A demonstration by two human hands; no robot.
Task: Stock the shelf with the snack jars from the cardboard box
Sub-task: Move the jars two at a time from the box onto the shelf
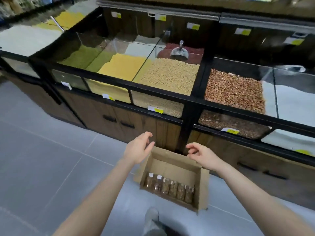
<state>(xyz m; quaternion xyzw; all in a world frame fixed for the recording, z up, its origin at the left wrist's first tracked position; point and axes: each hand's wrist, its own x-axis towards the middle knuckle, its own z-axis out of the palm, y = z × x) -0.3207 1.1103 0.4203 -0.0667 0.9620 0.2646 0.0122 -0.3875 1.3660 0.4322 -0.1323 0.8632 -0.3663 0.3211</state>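
An open cardboard box (203,183) stands on the grey floor against the counter's base. Several clear snack jars (169,186) with brown contents lie in a row along its near side; the far half of the box floor is bare. My left hand (139,148) hovers above the box's left rim, fingers loosely curled, holding nothing. Over the far right corner of the box hovers my right hand (202,155), also empty with fingers loosely bent. Both hands are well above the jars.
A long counter of glass-fronted bulk bins (170,74) holds grains, beans and peanuts (235,91), with a metal scoop (179,51) in one bin. Wooden cabinet doors (117,120) run below. My foot (151,217) is near the box on the tiled floor.
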